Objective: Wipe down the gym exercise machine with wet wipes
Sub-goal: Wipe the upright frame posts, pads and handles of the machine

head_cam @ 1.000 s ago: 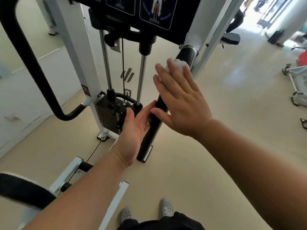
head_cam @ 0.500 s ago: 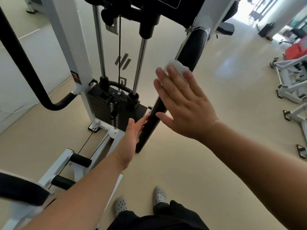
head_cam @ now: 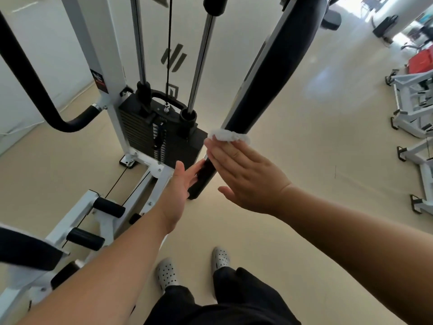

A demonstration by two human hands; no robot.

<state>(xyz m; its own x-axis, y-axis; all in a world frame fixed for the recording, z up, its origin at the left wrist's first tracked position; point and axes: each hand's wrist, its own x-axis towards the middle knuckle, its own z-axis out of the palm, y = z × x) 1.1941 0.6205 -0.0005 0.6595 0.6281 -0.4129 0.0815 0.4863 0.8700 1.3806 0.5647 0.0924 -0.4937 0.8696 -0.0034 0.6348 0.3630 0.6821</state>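
Note:
A long black padded arm (head_cam: 276, 64) of the white exercise machine slants down from the upper right to the floor. My right hand (head_cam: 246, 174) lies flat against its lower part, straight fingers pressing a crumpled white wet wipe (head_cam: 228, 135) onto the pad. My left hand (head_cam: 181, 184) has its fingers straight and touches the left side of the pad's lower end. The black weight stack (head_cam: 150, 134) with two chrome guide rods stands just left of the pad.
A curved black handle bar (head_cam: 35, 90) sweeps along the left. White frame beams with black foot rollers (head_cam: 109, 206) run along the floor at lower left. Other white machines (head_cam: 414, 106) stand at the right edge. My feet in grey clogs (head_cam: 167, 274) stand below.
My right hand has slid the wipe down the black pad from near its top toward its lower end. My left hand stayed at the pad's lower part. The view tilted downward.

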